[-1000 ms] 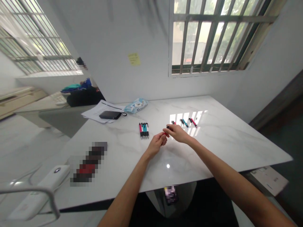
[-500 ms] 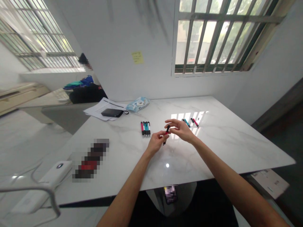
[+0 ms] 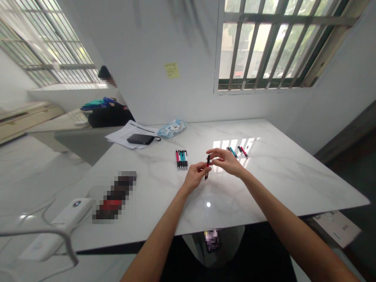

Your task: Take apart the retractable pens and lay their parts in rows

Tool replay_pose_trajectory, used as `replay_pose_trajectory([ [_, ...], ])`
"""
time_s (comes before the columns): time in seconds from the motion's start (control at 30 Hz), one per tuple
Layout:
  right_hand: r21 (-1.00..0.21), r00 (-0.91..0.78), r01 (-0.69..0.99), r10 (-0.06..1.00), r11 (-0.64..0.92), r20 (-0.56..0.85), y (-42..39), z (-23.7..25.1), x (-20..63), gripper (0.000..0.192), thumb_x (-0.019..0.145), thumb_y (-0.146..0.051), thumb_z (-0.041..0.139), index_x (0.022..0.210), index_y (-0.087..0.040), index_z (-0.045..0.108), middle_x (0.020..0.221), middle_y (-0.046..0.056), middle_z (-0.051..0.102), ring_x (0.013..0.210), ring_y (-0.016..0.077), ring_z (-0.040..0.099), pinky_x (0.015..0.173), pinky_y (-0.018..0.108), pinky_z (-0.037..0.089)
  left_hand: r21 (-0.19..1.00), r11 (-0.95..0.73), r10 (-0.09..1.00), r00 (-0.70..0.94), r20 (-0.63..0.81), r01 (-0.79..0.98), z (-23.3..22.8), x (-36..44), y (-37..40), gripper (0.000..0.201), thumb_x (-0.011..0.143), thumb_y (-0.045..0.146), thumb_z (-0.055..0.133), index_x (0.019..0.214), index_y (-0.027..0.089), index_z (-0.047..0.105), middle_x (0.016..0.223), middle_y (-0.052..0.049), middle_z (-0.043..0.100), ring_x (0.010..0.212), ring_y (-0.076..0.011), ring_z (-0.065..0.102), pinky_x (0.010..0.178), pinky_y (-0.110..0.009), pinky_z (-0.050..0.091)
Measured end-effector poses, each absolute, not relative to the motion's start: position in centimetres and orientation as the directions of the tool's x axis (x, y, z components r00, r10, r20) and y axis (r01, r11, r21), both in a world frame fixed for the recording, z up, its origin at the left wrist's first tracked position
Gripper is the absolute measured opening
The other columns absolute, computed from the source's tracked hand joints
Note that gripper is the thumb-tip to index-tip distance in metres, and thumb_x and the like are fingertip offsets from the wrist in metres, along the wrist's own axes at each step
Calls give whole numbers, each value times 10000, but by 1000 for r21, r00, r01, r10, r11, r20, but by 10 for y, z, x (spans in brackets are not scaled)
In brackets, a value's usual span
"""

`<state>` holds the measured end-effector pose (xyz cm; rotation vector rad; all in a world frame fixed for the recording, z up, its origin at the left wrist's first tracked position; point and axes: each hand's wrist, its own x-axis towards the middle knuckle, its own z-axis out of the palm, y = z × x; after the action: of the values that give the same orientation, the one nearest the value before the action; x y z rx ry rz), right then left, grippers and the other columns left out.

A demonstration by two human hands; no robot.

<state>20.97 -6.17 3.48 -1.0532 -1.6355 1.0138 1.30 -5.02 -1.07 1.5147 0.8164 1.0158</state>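
Observation:
Above the marble-patterned table, a red and black pen [image 3: 207,166] is held nearly upright between my two hands. My left hand [image 3: 195,177] pinches its lower half between thumb and fingers. Around the pen's black upper part, the fingers of my right hand [image 3: 226,161] are curled, thumb and fingertips against it; the exact contact is partly hidden. Left of my hands, several pens [image 3: 181,160] in red, white and blue lie side by side in a neat row. Beyond my right hand lie a blue pen piece [image 3: 233,152] and a red pen piece [image 3: 244,152], with dark parts beside them.
A black pouch [image 3: 140,139] rests on printed papers [image 3: 122,135] at the back left, beside a blue and white plastic packet [image 3: 172,128]. A blurred-out dark object [image 3: 114,197] lies at left, near a white device [image 3: 73,211]. Another person [image 3: 110,107] sits in the far left background.
The pen has turned a little more upright between my hands. Both hands keep their hold with only slight finger movement; the whole view has shifted slightly.

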Motion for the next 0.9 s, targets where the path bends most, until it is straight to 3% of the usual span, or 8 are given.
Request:
replay_pose_trajectory([
  [0.13, -912, -218, 260, 939, 319, 266, -63, 36, 209, 372, 809, -287, 740, 1178, -237, 736, 1043, 59, 753, 995, 207, 698, 804, 316, 517, 983, -184, 906, 385, 179, -23, -9, 14, -53, 428, 792, 526, 824, 982, 143, 822, 765, -24, 639, 727, -143, 518, 690, -270, 438],
  [0.3, -928, -252, 207, 934, 309, 255, -63, 36, 205, 458, 822, -251, 700, 1280, -246, 686, 1109, 69, 769, 1043, 211, 699, 823, 322, 523, 983, -182, 902, 394, 176, -23, -10, 14, -53, 427, 798, 526, 823, 983, 141, 815, 743, -12, 620, 722, -138, 511, 702, -275, 440],
  [0.43, -933, -222, 207, 943, 294, 248, -62, 36, 206, 457, 820, -288, 727, 1270, -222, 684, 1005, 62, 771, 951, 202, 709, 816, 333, 532, 982, -186, 903, 392, 176, -11, -13, 15, -51, 436, 795, 537, 822, 957, 133, 804, 728, -9, 606, 687, -131, 494, 660, -267, 419],
  [0.53, -943, -261, 158, 933, 293, 246, -61, 34, 208, 500, 826, -266, 709, 1322, -239, 651, 1126, 80, 766, 1051, 214, 709, 851, 344, 549, 985, -173, 903, 395, 165, -16, -13, 15, -52, 459, 796, 539, 823, 997, 126, 807, 763, -22, 632, 705, -135, 503, 664, -266, 426],
  [0.67, -941, -236, 180, 941, 286, 241, -61, 32, 211, 460, 829, -291, 728, 1281, -227, 673, 1049, 71, 769, 999, 213, 725, 858, 358, 562, 986, -165, 906, 392, 160, -22, -11, 15, -53, 471, 785, 543, 834, 1014, 132, 814, 765, -20, 630, 720, -137, 507, 685, -268, 440],
  [0.77, -947, -269, 144, 932, 287, 242, -60, 30, 212, 504, 834, -273, 720, 1333, -249, 651, 1177, 88, 758, 1097, 224, 714, 880, 359, 571, 988, -152, 908, 391, 152, -32, -10, 16, -54, 469, 780, 538, 837, 1017, 133, 815, 766, -20, 626, 715, -135, 500, 687, -269, 439],
  [0.9, -948, -246, 150, 939, 281, 240, -59, 29, 211, 485, 831, -293, 747, 1306, -241, 668, 1093, 74, 767, 1030, 214, 726, 884, 365, 581, 987, -156, 913, 377, 156, -29, -7, 16, -55, 448, 778, 527, 842, 996, 138, 819, 749, -16, 621, 697, -129, 495, 683, -271, 432],
])
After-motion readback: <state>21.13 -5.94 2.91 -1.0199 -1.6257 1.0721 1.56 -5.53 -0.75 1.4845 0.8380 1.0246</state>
